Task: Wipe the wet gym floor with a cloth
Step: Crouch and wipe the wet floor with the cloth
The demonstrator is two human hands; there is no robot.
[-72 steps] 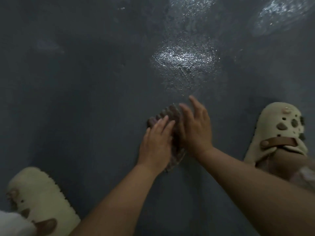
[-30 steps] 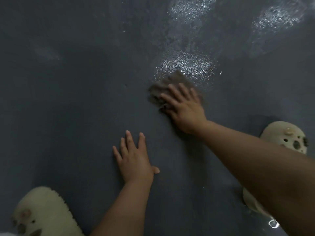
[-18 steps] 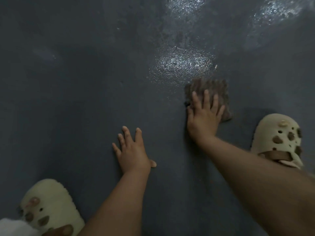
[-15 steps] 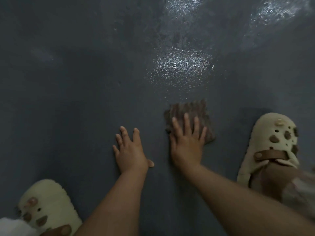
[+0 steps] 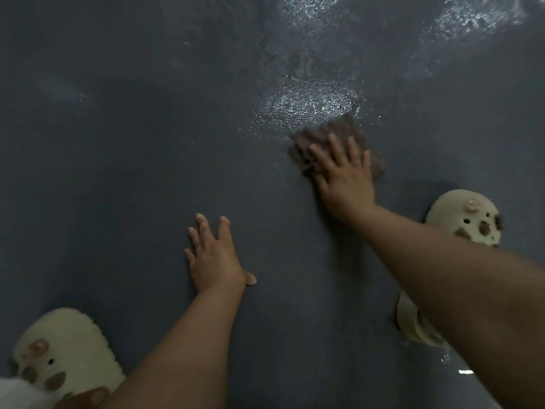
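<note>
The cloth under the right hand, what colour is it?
Brown, with a ribbed texture; the cloth shows in the head view, pressed flat by the right hand.

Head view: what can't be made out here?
- Cloth: near part hidden under the right hand; blurred, so its weave is unreadable.
- Right clog: middle covered by the right forearm.
- Left clog: heel cut off by the bottom edge.
- Wet patch: glare hides how far the water spreads; dim light elsewhere.
- Floor under the left hand: hidden by the palm.

dim, slightly soft view; overhead glare glints on the wet floor (image 5: 309, 104), perhaps blurring detail.
</note>
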